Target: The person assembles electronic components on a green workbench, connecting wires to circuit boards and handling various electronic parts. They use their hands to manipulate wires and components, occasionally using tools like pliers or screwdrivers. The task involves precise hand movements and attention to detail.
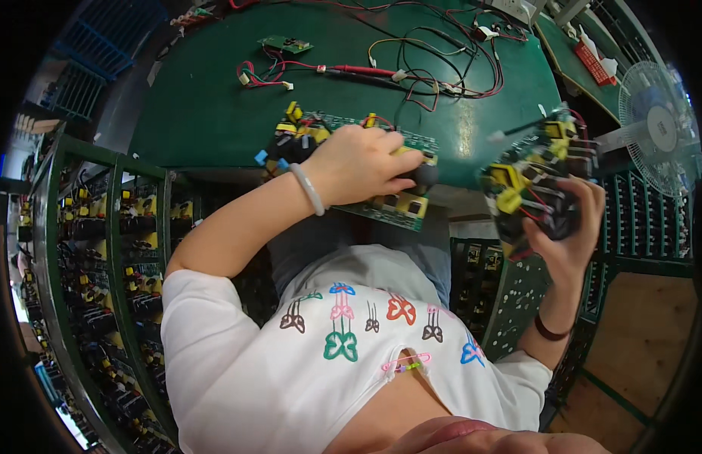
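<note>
The left hand (pixel 358 163) is half closed over the near edge of the desk (pixel 200 113), its fingers bent down and its thumb set apart from them, gripping the components of a larger circuit board (pixel 400 210) that juts past that edge. The right hand (pixel 574 231) is curled, thumb on one side and fingers on the other, clasping a second circuit board (pixel 538 178), tilted and blurred, off the desk's near right corner. The left hand and wrist cover the middle of the larger board. Beyond it, on the desk, lie a red probe (pixel 362 71), tangled cables (pixel 491 76) toward the far right, and a small green board (pixel 287 44) toward the far left. Right of the desk, near the second board, stands a white fan (pixel 661 129), with a red basket (pixel 595 62) farther back. Left of the desk's near edge is a green rack (pixel 116 163) filled with boards; blue crates (pixel 101 41) stand by its far left corner.
</note>
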Available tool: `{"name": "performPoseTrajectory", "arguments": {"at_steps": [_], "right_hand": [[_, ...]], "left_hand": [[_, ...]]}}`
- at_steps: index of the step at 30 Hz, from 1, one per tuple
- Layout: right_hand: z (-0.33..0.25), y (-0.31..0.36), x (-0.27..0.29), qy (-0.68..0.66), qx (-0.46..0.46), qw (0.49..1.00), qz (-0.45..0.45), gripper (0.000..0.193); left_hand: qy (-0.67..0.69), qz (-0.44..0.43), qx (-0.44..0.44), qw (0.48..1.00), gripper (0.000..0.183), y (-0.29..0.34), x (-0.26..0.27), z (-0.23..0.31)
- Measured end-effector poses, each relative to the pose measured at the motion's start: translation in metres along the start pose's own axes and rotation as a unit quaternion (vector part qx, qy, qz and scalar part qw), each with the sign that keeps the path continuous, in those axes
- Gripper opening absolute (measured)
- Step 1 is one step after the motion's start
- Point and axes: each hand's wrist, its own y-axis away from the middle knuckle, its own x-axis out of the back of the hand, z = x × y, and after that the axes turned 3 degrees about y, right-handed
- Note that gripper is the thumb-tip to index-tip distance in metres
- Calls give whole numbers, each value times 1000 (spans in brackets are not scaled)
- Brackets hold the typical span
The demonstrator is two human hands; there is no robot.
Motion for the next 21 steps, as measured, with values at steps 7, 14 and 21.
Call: {"name": "performPoseTrajectory", "arguments": {"at_steps": [7,14,21], "right_hand": [[-20,-10,-73,27,-78,996,12,48],[-29,-22,-120,60,-128,990,-8,51],[-50,-32,-154,80,-143,986,25,59]], "left_hand": [[-58,-52,102,992,35,54,23,-54],[-78,-24,129,988,33,65,29,-87],[-69,-42,101,992,36,69,34,-96]]}}
